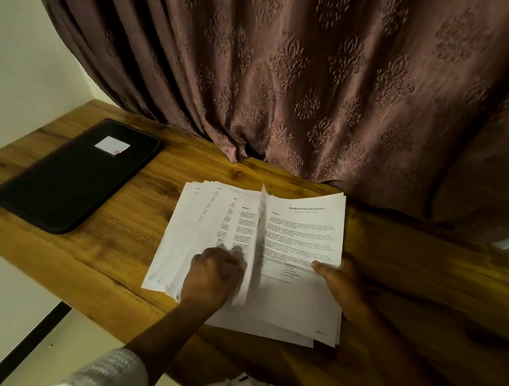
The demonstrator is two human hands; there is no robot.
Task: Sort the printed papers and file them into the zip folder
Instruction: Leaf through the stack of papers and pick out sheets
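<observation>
Papers (pixel 301 239) lie in two piles on one wooden table (pixel 427 276). The left hand (pixel 212 275), blurred, seems to pinch one upturned sheet (pixel 259 225) between them; the right hand (pixel 343 282) grips the right pile, thumb on top. One black zip folder (pixel 68 174) lies closed, well apart on the left.

Heading "Sample Internship Documentation" at 12 o'clock on top sheet (pixel 303 230); "Section" subheads below it and on neighbouring sheet (pixel 243 220), numerals blurred. White label (pixel 112 145) on zip folder (pixel 67 181): illegible.
</observation>
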